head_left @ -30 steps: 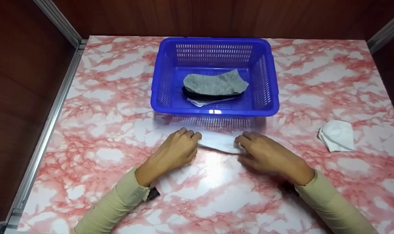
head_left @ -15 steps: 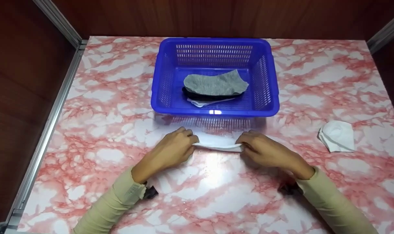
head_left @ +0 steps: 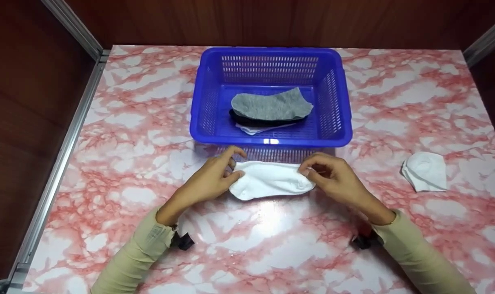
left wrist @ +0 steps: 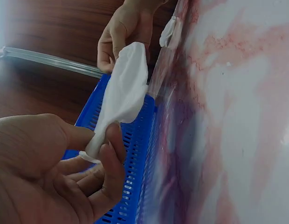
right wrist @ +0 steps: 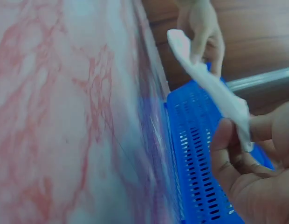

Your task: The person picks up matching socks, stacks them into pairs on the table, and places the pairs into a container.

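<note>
A white sock point(head_left: 271, 179) is stretched sideways just in front of the blue basket, held a little above the table. My left hand point(head_left: 208, 177) pinches its left end; in the head view the thumb lies on the fabric and the index finger is raised. At the other end, my right hand point(head_left: 333, 175) pinches the sock between thumb and fingers. The left wrist view shows the sock point(left wrist: 123, 88) running from my left hand point(left wrist: 65, 163) to the right one. From the right wrist the sock point(right wrist: 214, 88) appears nearly edge-on, gripped by my right hand point(right wrist: 261, 163).
Behind the sock stands the blue perforated basket point(head_left: 271, 142). Inside it a grey sock point(head_left: 271, 106) lies over a black one point(head_left: 267, 121) and something white. A folded white sock or cloth point(head_left: 425, 171) lies on the marbled table point(head_left: 271, 253) at the right. Wooden panels enclose the back and left.
The white sock, folded over between both hands earlier, is now opened out with its broad side facing up. My left hand has shifted slightly left and its index finger has lifted.
</note>
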Demonstrator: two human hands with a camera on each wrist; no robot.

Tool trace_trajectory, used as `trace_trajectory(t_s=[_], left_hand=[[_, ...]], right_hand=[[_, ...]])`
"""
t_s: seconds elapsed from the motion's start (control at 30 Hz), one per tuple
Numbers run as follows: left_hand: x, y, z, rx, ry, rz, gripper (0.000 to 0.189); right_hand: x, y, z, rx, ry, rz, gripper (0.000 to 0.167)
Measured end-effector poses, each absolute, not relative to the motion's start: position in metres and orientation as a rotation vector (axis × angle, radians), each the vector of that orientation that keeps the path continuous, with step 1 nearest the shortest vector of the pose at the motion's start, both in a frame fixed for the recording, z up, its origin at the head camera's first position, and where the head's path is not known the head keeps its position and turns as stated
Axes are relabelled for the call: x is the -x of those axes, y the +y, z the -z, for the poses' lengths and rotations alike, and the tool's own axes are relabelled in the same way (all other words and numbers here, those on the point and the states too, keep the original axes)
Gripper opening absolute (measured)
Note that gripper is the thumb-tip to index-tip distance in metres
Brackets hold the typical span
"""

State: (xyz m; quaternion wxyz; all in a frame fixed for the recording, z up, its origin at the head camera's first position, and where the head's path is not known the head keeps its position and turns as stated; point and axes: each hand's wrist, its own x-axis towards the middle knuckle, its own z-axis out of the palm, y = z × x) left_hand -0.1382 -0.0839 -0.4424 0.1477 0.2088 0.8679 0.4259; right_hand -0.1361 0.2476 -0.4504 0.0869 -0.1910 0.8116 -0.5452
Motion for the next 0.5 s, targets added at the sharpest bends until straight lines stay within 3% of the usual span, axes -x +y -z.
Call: trace_trajectory(t_s=[0.23, 0.5], left_hand=[[0.139, -0.080, 0.452, -0.739, 2.515, -1.046, 0.013], [0.136, -0.075, 0.457, -0.678, 2.571, -0.794, 0.031]], right_hand=[[0.137, 0.248, 0.458, 0.669, 2.550, 1.232, 0.025], [0.139, 0.246, 0.465, 0.879, 2.698, 0.918, 0.027]])
